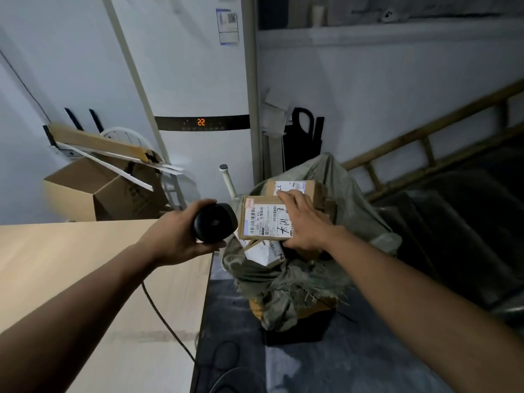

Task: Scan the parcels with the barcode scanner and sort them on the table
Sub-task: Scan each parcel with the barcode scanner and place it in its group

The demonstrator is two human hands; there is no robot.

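My left hand point(175, 236) grips a black barcode scanner point(215, 222), whose head points right toward a small cardboard parcel point(261, 219) with a white label and black handwriting. My right hand point(304, 225) grasps that parcel at its right side, holding it above an open grey-green woven sack point(286, 282). Another brown parcel point(295, 188) lies behind it in the sack, and a white-wrapped parcel point(262, 252) lies beneath. The scanner's black cable point(167, 321) trails across the light wooden table point(85, 265) at the left.
Open cardboard boxes point(93, 191) and flat strips stand behind the table. A white air conditioner point(198, 109) showing 22 stands at the back. A wooden rail point(425, 146) and dark sheeting fill the right. A white post point(228, 180) rises by the sack. The floor is dark.
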